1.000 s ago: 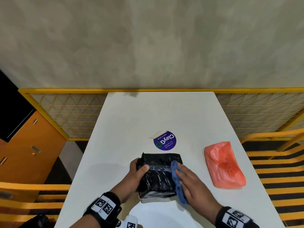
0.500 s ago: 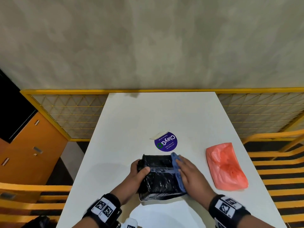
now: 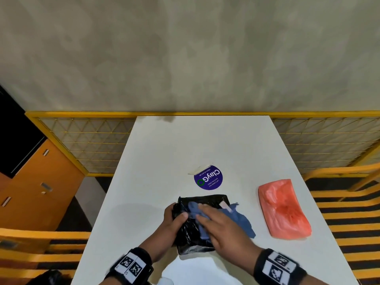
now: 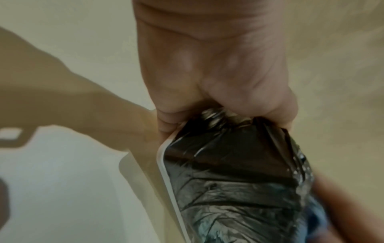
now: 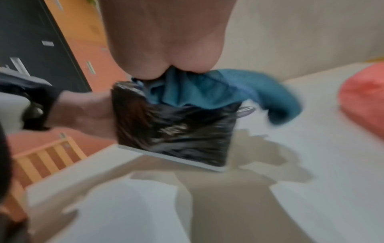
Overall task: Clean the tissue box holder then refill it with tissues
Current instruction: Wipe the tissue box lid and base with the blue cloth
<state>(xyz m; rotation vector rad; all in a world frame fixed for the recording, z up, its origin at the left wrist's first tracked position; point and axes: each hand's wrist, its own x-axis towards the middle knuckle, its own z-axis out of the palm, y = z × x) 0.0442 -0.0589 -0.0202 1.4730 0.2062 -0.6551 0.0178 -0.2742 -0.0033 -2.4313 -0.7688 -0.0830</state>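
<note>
Fingers of the left hand clamp the black-wrapped tissue box holder on the white table; the right hand, fingers seemingly flat, presses a blue cloth onto its top. Nearby right lies a red tissue pack.

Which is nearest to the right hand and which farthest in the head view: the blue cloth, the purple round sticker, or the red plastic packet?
From the right hand:
1. Blue cloth: under the hand, on the black holder.
2. Purple round sticker: just beyond the holder, table centre.
3. Red plastic packet: off to the right side of the table.
</note>
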